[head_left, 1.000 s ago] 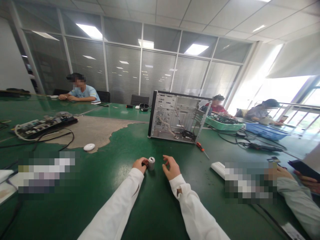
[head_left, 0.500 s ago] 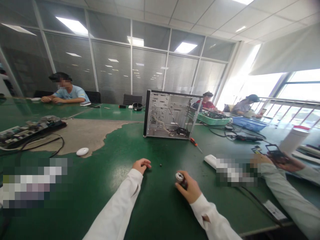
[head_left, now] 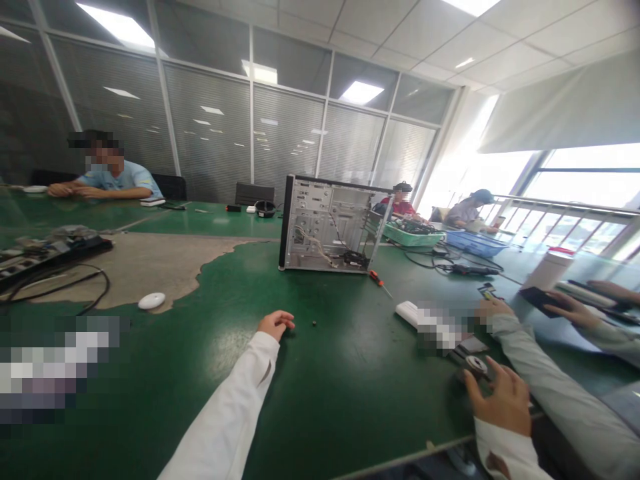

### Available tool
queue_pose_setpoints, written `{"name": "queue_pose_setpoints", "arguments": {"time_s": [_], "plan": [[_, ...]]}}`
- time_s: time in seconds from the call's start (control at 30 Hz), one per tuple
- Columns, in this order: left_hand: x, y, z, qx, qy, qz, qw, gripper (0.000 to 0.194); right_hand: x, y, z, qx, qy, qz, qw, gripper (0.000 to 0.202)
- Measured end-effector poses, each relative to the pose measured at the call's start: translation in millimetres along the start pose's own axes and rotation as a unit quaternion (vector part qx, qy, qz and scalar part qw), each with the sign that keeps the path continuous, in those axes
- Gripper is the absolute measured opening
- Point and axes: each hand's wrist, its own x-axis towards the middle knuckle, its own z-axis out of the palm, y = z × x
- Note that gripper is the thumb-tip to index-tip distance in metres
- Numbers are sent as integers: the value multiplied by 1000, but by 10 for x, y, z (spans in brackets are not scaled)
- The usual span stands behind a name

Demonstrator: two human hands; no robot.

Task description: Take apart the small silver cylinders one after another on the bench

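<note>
At the lower right, my right hand (head_left: pixel 505 397) has its thumb and fingers around a small can (head_left: pixel 476 365) with a pale round top. The can's sides are mostly hidden, and how firmly it is gripped is hard to see. My left hand (head_left: pixel 275 324) rests over the green table (head_left: pixel 350 360), its fingers loosely bent and holding nothing. Just right of those fingertips lies a tiny dark piece (head_left: pixel 315 323), apart from the hand. Farther back stands a computer case (head_left: pixel 333 223) with its side off, showing wires inside. A screwdriver (head_left: pixel 379 280) with an orange handle lies at its right corner.
A white power strip (head_left: pixel 410 313), partly blurred out, lies left of a co-worker's sleeved arm (head_left: pixel 540 360). Another hand there holds a dark flat device (head_left: pixel 540 300). A white oval object (head_left: pixel 151 301) lies left. Green (head_left: pixel 415 235) and blue (head_left: pixel 475 243) baskets stand behind.
My right hand has moved right with the can, from mid-table to near the co-worker's arm. My left hand keeps its place by the tiny piece. The view has shifted slightly right.
</note>
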Motion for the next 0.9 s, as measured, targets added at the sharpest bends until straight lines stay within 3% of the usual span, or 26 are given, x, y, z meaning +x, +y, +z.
{"name": "queue_pose_setpoints", "arguments": {"time_s": [0.07, 0.1, 0.2, 0.27, 0.33, 0.4, 0.5, 0.6, 0.7, 0.77, 0.9], "plan": [[-1, -4, -1, -3, -3, -4, 1000, 35, -77, -372, -5, 45, 0, -43, 998, 40], [-2, -4, -1, -1, -3, -7, 1000, 35, -124, -599, 5, 83, -40, -79, 993, 36], [-11, 6, -4, 6, 0, -7, 1000, 36, -242, -1341, 121, 191, -257, -194, 927, 38], [-17, 15, -8, 10, 1, -3, 1000, 35, -262, -1803, 274, 208, -350, -255, 877, 48], [-21, 18, -12, 13, 1, 0, 1000, 35, -232, -2186, 469, 202, -380, -277, 859, 52], [-22, 14, -13, 13, 0, 5, 1000, 36, -183, -2473, 671, 186, -378, -281, 862, 49], [-12, -6, -8, 13, 3, 6, 1000, 36, -136, -2718, 887, 169, -367, -288, 868, 35], [8, -34, 4, 17, 2, 5, 1000, 35, -149, -2707, 905, 168, -368, -294, 866, 30], [29, -58, 17, 18, 2, 4, 1000, 35, -157, -2380, 732, 164, -366, -306, 863, 27], [36, -65, 23, 17, 5, 2, 1000, 35, -108, -1979, 557, 145, -335, -299, 882, 26], [41, -62, 24, 13, -13, 11, 1000, 34, 160, -948, 202, 38, -127, -161, 978, 24]]}}
